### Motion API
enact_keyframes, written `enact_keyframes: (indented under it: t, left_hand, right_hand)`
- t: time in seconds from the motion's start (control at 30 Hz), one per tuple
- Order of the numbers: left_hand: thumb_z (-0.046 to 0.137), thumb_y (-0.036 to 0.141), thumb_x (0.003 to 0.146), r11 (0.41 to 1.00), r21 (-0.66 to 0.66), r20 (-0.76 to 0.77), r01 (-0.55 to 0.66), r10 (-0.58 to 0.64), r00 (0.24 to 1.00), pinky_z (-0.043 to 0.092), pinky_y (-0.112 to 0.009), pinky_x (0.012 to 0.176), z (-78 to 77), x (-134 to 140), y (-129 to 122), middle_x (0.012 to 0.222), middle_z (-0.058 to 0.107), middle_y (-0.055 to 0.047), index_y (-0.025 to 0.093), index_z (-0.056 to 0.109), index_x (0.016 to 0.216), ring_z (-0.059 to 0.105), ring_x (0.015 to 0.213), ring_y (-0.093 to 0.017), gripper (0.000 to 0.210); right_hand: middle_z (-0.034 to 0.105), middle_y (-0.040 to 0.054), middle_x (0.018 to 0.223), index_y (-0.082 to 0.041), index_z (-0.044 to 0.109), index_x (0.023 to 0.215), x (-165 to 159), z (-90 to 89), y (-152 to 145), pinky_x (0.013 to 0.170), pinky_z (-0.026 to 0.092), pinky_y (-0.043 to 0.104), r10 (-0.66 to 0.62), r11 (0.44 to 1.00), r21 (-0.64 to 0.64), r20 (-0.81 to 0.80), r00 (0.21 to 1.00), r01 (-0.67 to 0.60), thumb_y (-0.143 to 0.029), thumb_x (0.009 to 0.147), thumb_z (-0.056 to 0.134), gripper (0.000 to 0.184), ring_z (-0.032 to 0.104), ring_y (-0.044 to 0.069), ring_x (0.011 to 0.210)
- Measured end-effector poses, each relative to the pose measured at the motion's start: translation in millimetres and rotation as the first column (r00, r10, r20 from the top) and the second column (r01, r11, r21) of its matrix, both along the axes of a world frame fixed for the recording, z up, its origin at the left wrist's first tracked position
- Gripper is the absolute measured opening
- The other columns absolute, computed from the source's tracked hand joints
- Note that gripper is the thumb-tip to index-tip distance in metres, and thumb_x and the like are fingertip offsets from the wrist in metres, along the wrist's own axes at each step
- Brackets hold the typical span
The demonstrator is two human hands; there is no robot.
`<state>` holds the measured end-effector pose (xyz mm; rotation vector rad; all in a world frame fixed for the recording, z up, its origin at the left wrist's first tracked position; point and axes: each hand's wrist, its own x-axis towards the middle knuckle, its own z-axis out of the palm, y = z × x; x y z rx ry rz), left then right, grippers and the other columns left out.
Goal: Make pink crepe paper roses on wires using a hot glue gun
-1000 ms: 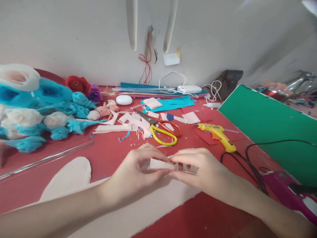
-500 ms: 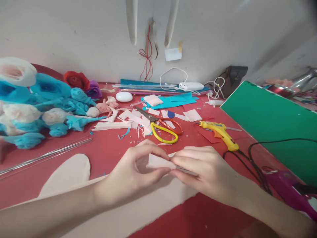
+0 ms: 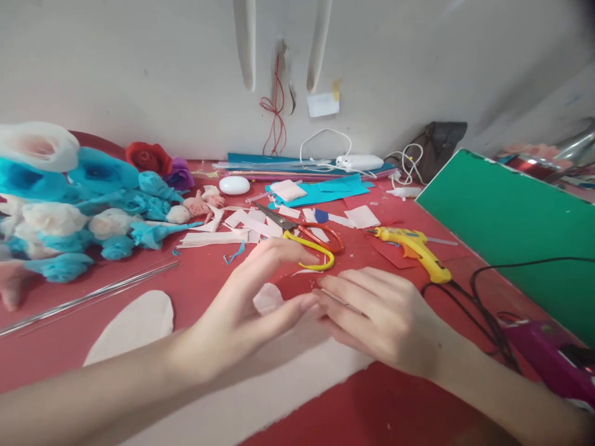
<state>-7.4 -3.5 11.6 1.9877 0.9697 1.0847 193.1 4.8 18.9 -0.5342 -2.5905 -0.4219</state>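
Observation:
My left hand (image 3: 251,303) is over the pale pink paper sheet (image 3: 274,378), thumb and index finger spread apart. Through that gap shows a small rounded piece of pale pink paper (image 3: 268,298); whether the hidden fingers touch it I cannot tell. Close by on the right, my right hand (image 3: 372,310) has its fingers together and curled down. What they hold, if anything, is hidden under them. Just beyond both hands lie scissors (image 3: 320,234) with one yellow and one red handle, the left fingers partly covering the yellow loop.
Pink paper scraps (image 3: 218,238) and blue crepe paper (image 3: 325,189) lie behind the scissors. A yellow glue gun (image 3: 413,244) with a black cord is at right, near a green board (image 3: 511,241). Blue and white paper flowers (image 3: 69,223) and metal wires (image 3: 93,297) are at left.
The left thumb and index finger have come off the folded pale pink paper they were pinching and spread apart. That strip no longer shows between the hands. The view has shifted slightly.

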Motion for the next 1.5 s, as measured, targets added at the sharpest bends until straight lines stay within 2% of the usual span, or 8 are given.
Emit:
enact_keyframes:
  t: [0.23,0.5,0.73,0.83,0.93,1.2,1.37,1.5]
  left_hand:
    - [0.071,0.047,0.06,0.966,0.07,-0.265,0.248,-0.221,0.938,0.044,-0.028,0.074,29.6,34.4,23.9,0.096,0.06,-0.008,0.011,0.056,0.101,0.055,0.086,-0.02,0.056]
    - [0.048,0.027,0.085,0.876,-0.018,-0.385,0.483,-0.452,0.805,0.043,-0.02,0.062,37.3,27.2,50.6,0.082,0.066,-0.003,0.016,0.062,0.097,0.06,0.071,-0.013,0.021]
    - [0.029,0.023,0.091,0.975,-0.106,-0.056,0.194,-0.201,0.978,0.038,-0.018,0.045,20.7,3.5,54.5,0.05,0.044,0.006,0.018,0.055,0.097,0.043,0.042,-0.007,0.027]
    - [0.033,0.016,0.088,0.981,-0.092,0.094,0.171,-0.162,0.982,0.044,-0.018,0.05,22.9,5.1,44.0,0.082,0.053,0.001,0.025,0.037,0.121,0.052,0.058,-0.007,0.035]
    - [0.05,0.017,0.083,0.955,0.115,-0.159,0.272,-0.252,0.954,0.046,-0.023,0.079,31.5,15.8,27.7,0.098,0.057,-0.005,0.018,0.059,0.103,0.053,0.091,-0.014,0.022]
    - [0.045,0.013,0.085,0.809,0.466,-0.518,0.357,-0.077,0.852,0.04,-0.031,0.069,42.2,24.4,14.6,0.086,0.067,-0.005,0.016,0.069,0.089,0.051,0.076,-0.018,0.024]
    - [0.054,0.027,0.081,0.877,0.407,-0.473,0.257,-0.038,0.88,0.042,-0.032,0.083,38.2,1.0,40.8,0.068,0.066,0.0,0.02,0.067,0.07,0.055,0.074,-0.016,0.018]
    - [0.038,0.033,0.087,0.999,-0.05,-0.314,-0.012,-0.004,0.949,0.05,-0.026,0.061,29.3,-13.1,51.5,0.053,0.056,0.003,0.016,0.061,0.078,0.048,0.043,-0.008,0.03]
  right_hand:
    - [0.055,0.005,0.079,-0.012,0.058,0.079,-4.2,-6.6,0.7,0.052,0.038,0.025,-0.017,0.991,-0.135,-0.057,0.998,0.009,-0.018,0.088,0.038,0.023,0.05,0.013,0.066]
    - [0.052,0.0061,0.09,-0.017,0.062,0.084,0.2,-1.6,2.9,0.055,0.04,0.021,0.004,0.961,-0.275,-0.104,0.995,-0.032,-0.028,0.088,0.044,0.022,0.05,0.015,0.09]
    - [0.052,0.0056,0.1,-0.015,0.061,0.084,3.4,-1.8,5.7,0.054,0.039,0.019,-0.036,0.939,-0.343,-0.129,0.991,-0.01,-0.027,0.087,0.045,0.02,0.049,0.005,0.063]
    - [0.058,0.0019,0.084,-0.014,0.061,0.084,2.6,-3.1,6.6,0.055,0.038,0.02,-0.007,0.948,-0.315,-0.142,0.99,-0.039,-0.025,0.087,0.047,0.018,0.052,0.007,0.063]
    - [0.061,-0.0002,0.08,-0.016,0.061,0.086,1.6,-5.8,6.3,0.057,0.038,0.021,0.019,0.949,-0.306,-0.182,0.983,-0.075,-0.026,0.088,0.046,0.018,0.055,0.009,0.068]
    - [0.048,-0.0018,0.051,-0.013,0.048,0.053,1.0,-7.1,6.0,0.044,0.025,0.021,-0.109,0.93,-0.368,-0.236,0.966,0.015,-0.024,0.087,0.044,0.037,0.042,0.006,0.045]
    - [0.052,-0.004,0.058,-0.014,0.059,0.077,3.0,-3.4,10.1,0.05,0.029,0.018,-0.15,0.874,-0.485,-0.23,0.962,0.02,-0.024,0.084,0.053,0.014,0.043,0.004,0.05]
    - [0.045,-0.0064,0.055,-0.015,0.05,0.066,5.0,3.7,8.5,0.047,0.03,0.012,-0.165,0.696,-0.718,-0.13,0.978,0.022,-0.028,0.085,0.051,0.024,0.038,0.001,0.049]
